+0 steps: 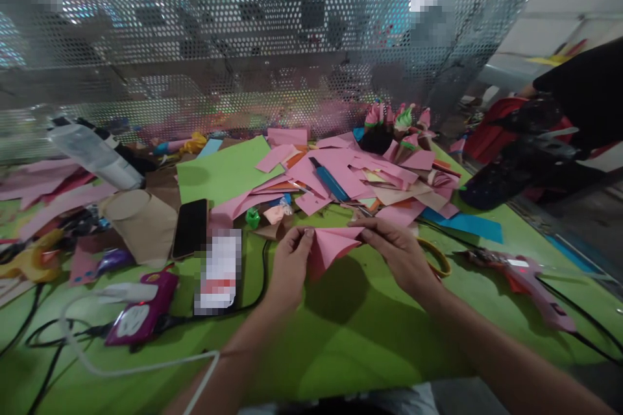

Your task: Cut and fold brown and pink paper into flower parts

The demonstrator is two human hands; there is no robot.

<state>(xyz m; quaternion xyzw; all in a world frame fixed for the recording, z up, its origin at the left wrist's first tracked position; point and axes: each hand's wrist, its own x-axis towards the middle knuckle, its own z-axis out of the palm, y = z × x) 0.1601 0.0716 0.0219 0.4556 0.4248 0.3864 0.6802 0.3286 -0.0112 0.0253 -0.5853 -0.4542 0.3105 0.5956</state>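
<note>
A folded pink paper piece [331,246], triangular with its point toward me, hangs between both hands above the green table [350,337]. My left hand [290,266] pinches its left top corner with thumb and fingers closed. At the right top edge, my right hand [396,249] grips the paper with fingers pressed together. Just beyond the hands lies a heap of pink paper scraps [350,172] with a blue pen-like tool [329,180] on it.
A black phone [190,228] and a beige paper cup on its side [139,220] lie at left, near a magenta device [141,314] with cables. A glue gun [525,279] lies at right. Perforated metal screen [243,45] closes the back. Another person's dark sleeve [579,91] shows at far right.
</note>
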